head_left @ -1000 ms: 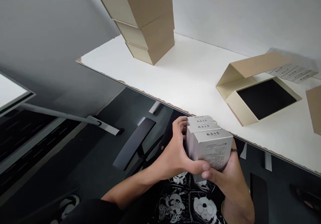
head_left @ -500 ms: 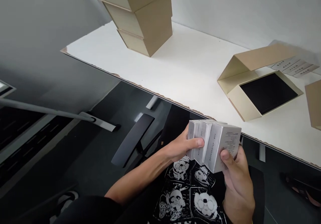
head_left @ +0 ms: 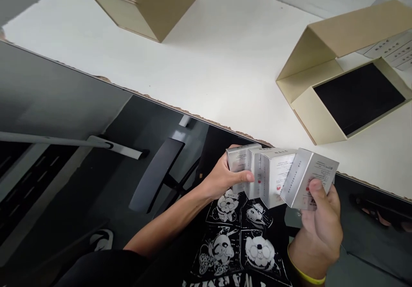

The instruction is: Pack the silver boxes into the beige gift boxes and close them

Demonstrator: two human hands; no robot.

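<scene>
Several small silver-white printed boxes [head_left: 277, 177] are fanned out side by side between my two hands, in front of the table's edge. My left hand [head_left: 229, 175] is closed around the boxes at the left end, its thumb lying across their front. At the right end my right hand [head_left: 322, 205] grips one silver box [head_left: 305, 179], thumb on its printed face and fingers behind it. That box is tilted away from the others at the top. Small red marks show on some of the printed faces.
On the white table [head_left: 225, 64] stands an open beige box [head_left: 326, 119] with a black interior, its lid raised. More small white boxes [head_left: 391, 49] lie behind it. Stacked beige boxes [head_left: 161, 8] stand at the back left. A dark chair part [head_left: 157, 173] is below the table.
The small boxes have spread apart from a tight row into a fan, and my right hand has moved right with the end box. My view has shifted closer to the table.
</scene>
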